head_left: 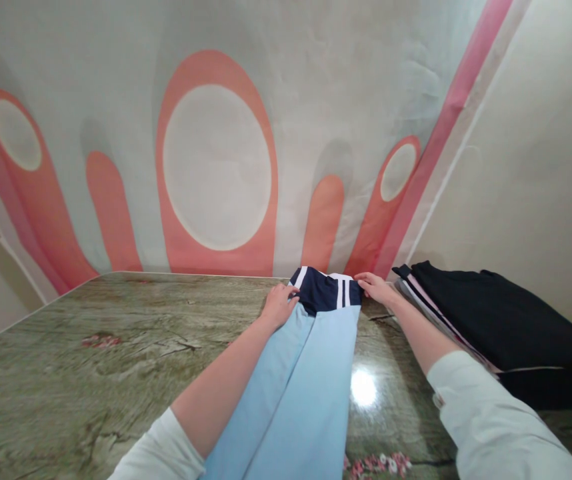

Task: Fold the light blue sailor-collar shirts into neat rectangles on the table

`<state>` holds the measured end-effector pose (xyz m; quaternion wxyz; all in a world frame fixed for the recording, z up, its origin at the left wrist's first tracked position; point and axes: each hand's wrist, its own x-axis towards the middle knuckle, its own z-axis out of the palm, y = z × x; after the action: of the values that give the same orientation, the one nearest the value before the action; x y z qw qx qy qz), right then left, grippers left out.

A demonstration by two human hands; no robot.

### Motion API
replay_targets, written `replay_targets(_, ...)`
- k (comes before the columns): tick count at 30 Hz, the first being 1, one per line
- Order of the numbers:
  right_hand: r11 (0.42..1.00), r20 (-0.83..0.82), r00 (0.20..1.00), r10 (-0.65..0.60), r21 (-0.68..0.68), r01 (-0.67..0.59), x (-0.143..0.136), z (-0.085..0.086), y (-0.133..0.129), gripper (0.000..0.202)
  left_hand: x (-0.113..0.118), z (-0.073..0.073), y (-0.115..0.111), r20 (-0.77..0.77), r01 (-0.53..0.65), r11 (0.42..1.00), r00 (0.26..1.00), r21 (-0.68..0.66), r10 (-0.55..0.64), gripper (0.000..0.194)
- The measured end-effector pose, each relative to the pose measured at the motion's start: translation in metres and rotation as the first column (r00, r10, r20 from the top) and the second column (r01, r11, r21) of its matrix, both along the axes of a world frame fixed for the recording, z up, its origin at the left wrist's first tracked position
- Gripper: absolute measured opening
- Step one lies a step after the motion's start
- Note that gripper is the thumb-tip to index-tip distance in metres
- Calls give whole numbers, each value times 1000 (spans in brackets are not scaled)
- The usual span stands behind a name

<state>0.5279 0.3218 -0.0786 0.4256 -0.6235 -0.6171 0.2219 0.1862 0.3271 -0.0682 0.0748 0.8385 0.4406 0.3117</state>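
A long light blue garment (311, 393) lies lengthwise on the table, with a crease or fold line running down it. Its far end carries a navy band (322, 293) with white stripes, somewhat rumpled on the left. I cannot tell exactly which kind of garment it is. My left hand (280, 304) is closed at the band's left edge, fingertips on the navy cloth. At the far right corner of the band, my right hand (373, 287) pinches the cloth between thumb and fingers. The near end of the garment runs out of view at the bottom.
To the right lies a stack of folded clothes (496, 313), black on top with grey and pink layers below. The wood-patterned table (131, 360) ends at a wall with a pink and grey printed covering (306, 87).
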Motion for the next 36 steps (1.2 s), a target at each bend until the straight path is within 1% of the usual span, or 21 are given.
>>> replay_targets(3,1000,80,997,-13,20,12,2,1,4,19,0,1,1,28,12,1000,1000,10,-12,18)
replay_targets(6,999,168,985,-24,49,16,4,0,6,14,1,2,0,33,-12,1000,999,16,12,18)
replay_targets(12,992,319,944,-79,115,45,-1,-6,1,15,3,1,-1,6,-83,996,997,24,83,20)
replay_targets(16,975,383,902,-200,166,145,-7,-8,-6,21,0,3,-5,-11,-92,995,996,24,92,19)
replay_targets(19,945,408,855,-320,203,257,-13,-5,-14,30,-1,9,-13,-27,-93,992,995,85,96,21)
replay_targets(21,927,424,826,-371,228,299,-23,0,-20,36,0,13,-18,-68,-42,988,996,150,52,24)
replay_targets(22,924,436,817,-377,238,299,-31,2,-23,38,1,15,-21,-101,4,985,995,174,14,26)
replay_targets(24,936,471,813,-341,247,249,-51,6,-31,41,3,16,-23,-191,107,979,979,176,-73,32)
replay_targets(26,967,542,806,-239,210,145,-74,6,-40,46,5,14,-23,-292,177,978,946,111,-138,38)
replay_targets(28,995,635,767,-90,83,48,-95,5,-52,54,5,10,-21,-358,197,980,917,33,-173,42)
replay_targets(30,998,684,729,26,-55,16,-108,2,-63,62,5,6,-18,-377,190,982,909,-8,-179,44)
replay_targets(31,995,691,720,59,-100,15,-111,0,-68,64,4,5,-17,-372,182,983,912,-14,-174,44)
replay_targets(33,990,695,714,85,-141,19,-112,-1,-74,66,4,3,-17,-354,169,985,920,-26,-167,44)
replay_targets(36,988,691,720,61,-146,56,-103,2,-76,64,5,3,-18,-316,155,986,934,-55,-164,42)
